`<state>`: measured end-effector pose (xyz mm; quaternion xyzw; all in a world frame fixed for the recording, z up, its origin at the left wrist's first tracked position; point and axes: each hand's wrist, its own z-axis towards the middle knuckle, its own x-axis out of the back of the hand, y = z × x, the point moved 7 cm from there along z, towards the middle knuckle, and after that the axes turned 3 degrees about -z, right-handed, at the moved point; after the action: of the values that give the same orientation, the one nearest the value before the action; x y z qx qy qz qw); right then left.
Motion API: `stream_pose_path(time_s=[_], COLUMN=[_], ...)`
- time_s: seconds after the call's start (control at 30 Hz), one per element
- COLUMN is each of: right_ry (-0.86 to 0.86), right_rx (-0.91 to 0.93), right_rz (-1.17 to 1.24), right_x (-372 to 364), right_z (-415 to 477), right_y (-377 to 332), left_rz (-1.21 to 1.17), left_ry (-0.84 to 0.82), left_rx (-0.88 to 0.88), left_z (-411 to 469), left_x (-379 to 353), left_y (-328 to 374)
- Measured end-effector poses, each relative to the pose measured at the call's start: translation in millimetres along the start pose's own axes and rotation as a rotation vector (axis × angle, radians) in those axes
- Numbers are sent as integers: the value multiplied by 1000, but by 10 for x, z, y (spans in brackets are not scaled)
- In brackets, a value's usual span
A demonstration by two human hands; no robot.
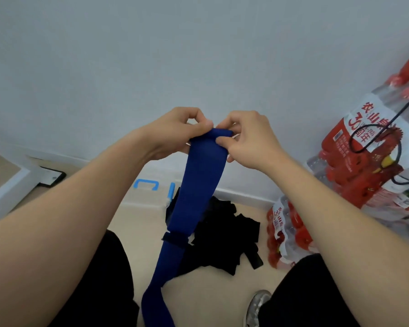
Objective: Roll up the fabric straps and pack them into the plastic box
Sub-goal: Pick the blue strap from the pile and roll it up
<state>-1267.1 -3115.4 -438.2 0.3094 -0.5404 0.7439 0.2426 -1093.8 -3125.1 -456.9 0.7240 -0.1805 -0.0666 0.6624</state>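
Strap pile (222, 237) on floor (210, 298) between box (143, 197), perhaps touching, and bottle packs (286, 232).

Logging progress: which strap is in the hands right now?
The blue strap, its top end pinched by both the left hand and right hand, hanging down. The black straps lie piled on the floor, untouched.

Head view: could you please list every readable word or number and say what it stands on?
"30周年": on the label of the large bottled-water pack.
"农" and "山": same label, just above; the other characters are unclear.
Small print on that label: too blurred to read.
The smaller pack: label too blurred to read.
The blue strap: no text.
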Motion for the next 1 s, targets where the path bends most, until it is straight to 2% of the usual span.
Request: stream_pose_path(time_s=[0.07,0.13,0.3,0.43,0.57,0.63,0.73,0.87,1.0], right_ry=[21,-42,-271,-189,-59,-38,-75,-261,-179], right_rx=[46,44,-78,-45,36,75,83,-73,-87], right_rz=[-49,-38,269,213,222,241,268,384,432], right_x=[-13,-66,-178,-133,-18,5,-26,-190,-191], right_z=[-34,-66,-176,-205,-198,-220,-252,-303,-279], right_y=[-14,-18,60,51,25,11,31,138,154], left_rz=[-6,12,22,37,27,-14,-92,-41,13], left_ry=[32,40,39,30,-49,-29,11,28,65], left_rx=[22,31,-38,-85,-48,-67,-113,-151,-168], left_z=[-13,-39,-111,-184,-217,-209,-203,-214,-218], left_x=[16,62,132,101,-44,-66,-61,-48,5], left_y=[-32,-51,6,33,-52,-57,-49,-47,-25])
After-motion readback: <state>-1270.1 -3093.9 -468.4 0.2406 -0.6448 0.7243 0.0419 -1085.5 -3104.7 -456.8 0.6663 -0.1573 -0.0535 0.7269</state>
